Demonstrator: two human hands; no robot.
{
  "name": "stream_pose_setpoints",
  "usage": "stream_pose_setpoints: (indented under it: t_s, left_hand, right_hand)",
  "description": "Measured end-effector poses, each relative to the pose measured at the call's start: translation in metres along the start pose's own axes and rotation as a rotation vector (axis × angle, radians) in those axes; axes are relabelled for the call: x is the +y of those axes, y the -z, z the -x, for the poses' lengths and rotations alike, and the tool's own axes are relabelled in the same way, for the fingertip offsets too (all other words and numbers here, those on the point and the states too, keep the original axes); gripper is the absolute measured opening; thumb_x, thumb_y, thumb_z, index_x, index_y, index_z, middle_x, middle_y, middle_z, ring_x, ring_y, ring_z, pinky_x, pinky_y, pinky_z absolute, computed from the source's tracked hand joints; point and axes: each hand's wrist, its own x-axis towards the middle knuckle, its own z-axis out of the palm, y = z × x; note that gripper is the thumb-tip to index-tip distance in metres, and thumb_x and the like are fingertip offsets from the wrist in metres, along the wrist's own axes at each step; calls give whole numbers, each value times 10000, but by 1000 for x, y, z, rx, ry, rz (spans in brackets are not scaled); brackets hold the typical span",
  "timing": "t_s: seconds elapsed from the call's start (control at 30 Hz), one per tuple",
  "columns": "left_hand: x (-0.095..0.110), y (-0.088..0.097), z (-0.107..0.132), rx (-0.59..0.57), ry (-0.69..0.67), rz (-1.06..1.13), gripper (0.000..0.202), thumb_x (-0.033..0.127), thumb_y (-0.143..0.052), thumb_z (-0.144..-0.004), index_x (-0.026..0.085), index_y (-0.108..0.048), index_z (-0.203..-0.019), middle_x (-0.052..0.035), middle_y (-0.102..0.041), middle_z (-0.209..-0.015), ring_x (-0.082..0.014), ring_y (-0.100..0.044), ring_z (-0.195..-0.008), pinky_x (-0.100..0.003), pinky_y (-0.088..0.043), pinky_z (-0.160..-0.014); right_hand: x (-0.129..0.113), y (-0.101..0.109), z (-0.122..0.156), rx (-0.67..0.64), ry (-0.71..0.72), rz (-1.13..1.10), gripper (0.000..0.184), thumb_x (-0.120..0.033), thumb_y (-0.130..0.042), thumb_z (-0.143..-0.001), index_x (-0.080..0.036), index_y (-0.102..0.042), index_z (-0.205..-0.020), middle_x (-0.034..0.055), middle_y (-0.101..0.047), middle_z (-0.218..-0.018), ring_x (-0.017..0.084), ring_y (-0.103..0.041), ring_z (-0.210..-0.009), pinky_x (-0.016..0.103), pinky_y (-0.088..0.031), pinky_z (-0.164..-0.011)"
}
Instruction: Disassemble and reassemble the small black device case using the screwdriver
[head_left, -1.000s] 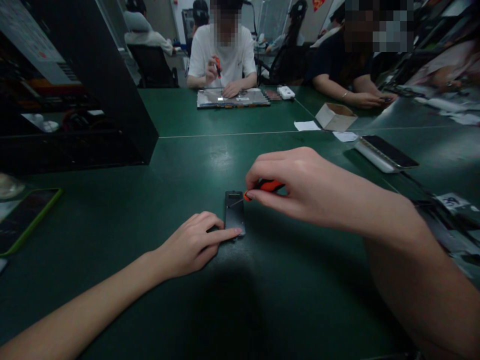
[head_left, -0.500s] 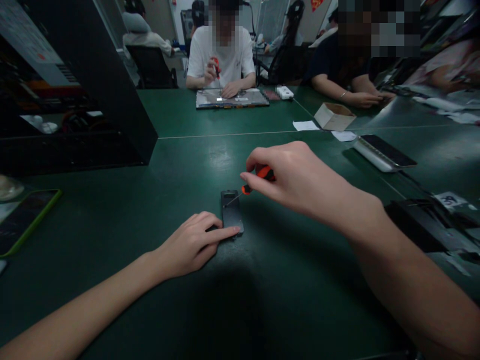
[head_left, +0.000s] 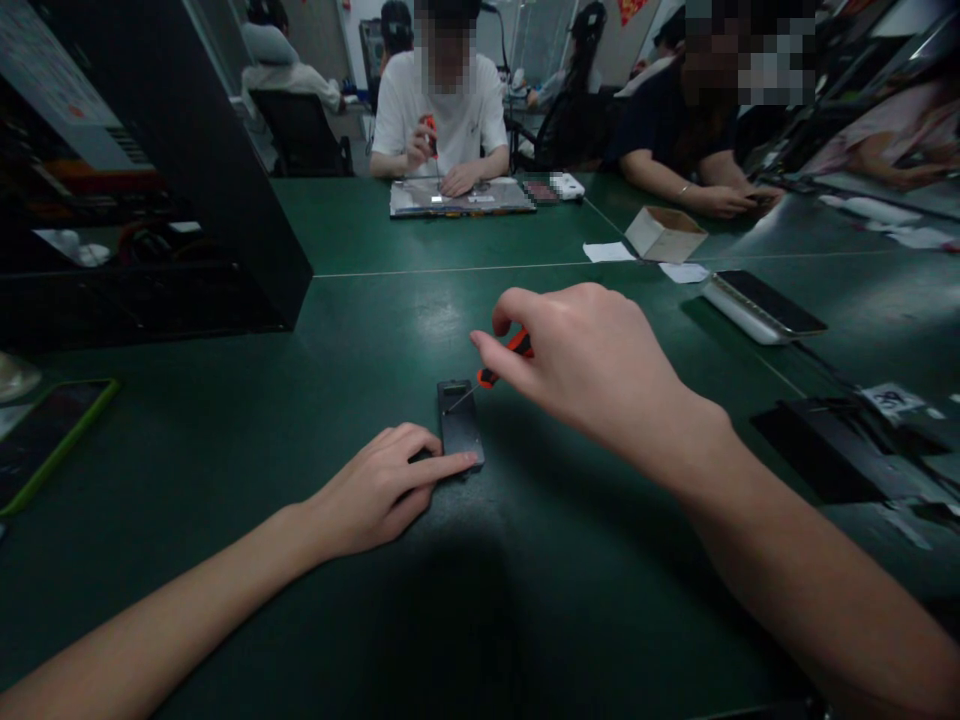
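A small dark bar-shaped device [head_left: 461,425] lies flat on the green table. Its exact kind is unclear. My left hand [head_left: 394,480] holds it down: the index finger stretches across its near end, and other fingers sit against its left side. In my right hand [head_left: 592,345] is a screwdriver [head_left: 487,378] with a red and black handle, partly hidden by the palm. The screwdriver slants down to the left, its thin tip meeting the upper left part of the device. Thumb and index finger are apart near the handle, while the remaining fingers are hidden behind the hand.
A black shelf unit [head_left: 255,230] and a green-edged phone [head_left: 56,440] stand to the left. On the right are a small open box [head_left: 666,235], a dark-topped device [head_left: 765,305] and flat dark parts [head_left: 817,450] with cables. Across the table, a person works on a panel [head_left: 465,205].
My right hand has shifted slightly left, and its thumb reaches further past the screwdriver handle. The screwdriver tip stays on the device. My left hand keeps its place on the device.
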Motion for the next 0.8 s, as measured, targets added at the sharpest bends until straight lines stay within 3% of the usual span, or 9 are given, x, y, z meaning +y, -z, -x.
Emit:
stream_pose_setpoints:
  t_s: [0.27, 0.63, 0.8]
  left_hand:
    - [2, 1, 0, 5, 21, 42, 535, 124, -431, -1027, 339, -497, -1513, -86, -558, -1180, -234, -555, -1056, -379, -470, -912]
    - [2, 3, 1, -16, 45, 57, 552, 97, -431, -1009, 329, -507, -1505, -88, -558, -1196, -232, -555, -1072, -374, -474, -920]
    - [2, 4, 0, -9, 42, 52, 553, 95, -438, -1008, 332, -512, -1502, -86, -561, -1201, -231, -560, -1077, -369, -479, -922]
  right_hand:
    - [-4, -1, -5, -8, -98, -10, 350, -437, -512, -996, -169, -736, -1016, 148, -739, -852, 276, -685, -745, 319, -400, -620]
    - [39, -46, -38, -265, -229, -209, 428, -550, -502, -911, -216, -753, -820, 126, -738, -834, 282, -650, -771, 338, -354, -600]
    - [42, -47, -39, -280, -238, -193, 425, -536, -491, -911, -222, -758, -807, 126, -739, -833, 287, -651, -772, 341, -360, -602]
